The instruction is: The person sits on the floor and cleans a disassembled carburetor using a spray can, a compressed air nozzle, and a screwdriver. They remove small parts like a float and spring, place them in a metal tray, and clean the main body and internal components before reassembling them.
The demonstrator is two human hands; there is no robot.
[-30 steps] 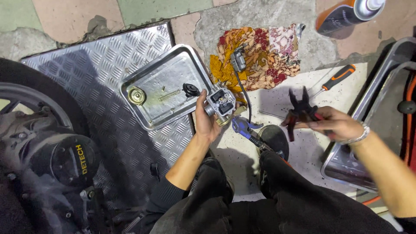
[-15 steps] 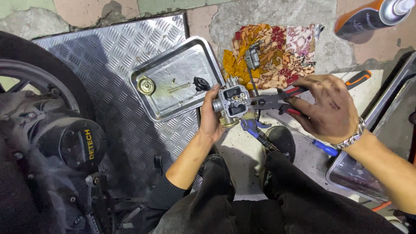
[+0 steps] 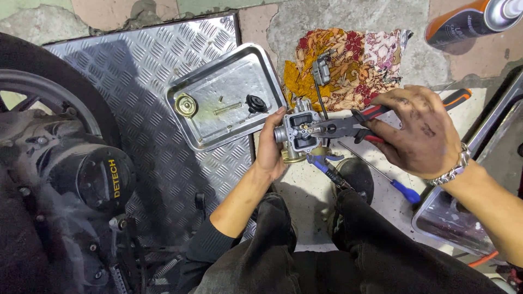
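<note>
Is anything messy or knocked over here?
Yes. The orange spray can lies on its side on the floor at top right, not upright. The right hand holding pliers against the carburetor is smeared with dark grime.

Bright, even light from above, slightly cool. Metal tray (image 3: 229, 103) and checker plate (image 3: 136, 71) show mild glare, no blown-out spots. Soft dark shadow of the person falls across the checker plate and on the floor (image 3: 305, 190) under the left forearm. Left side by the wheel (image 3: 32, 81) and engine (image 3: 81, 174) dim, smeared, out of focus. Centre sharp. Wide-angle bending at the edges; spray can (image 3: 468, 22) in the top right corner slightly soft.
</note>
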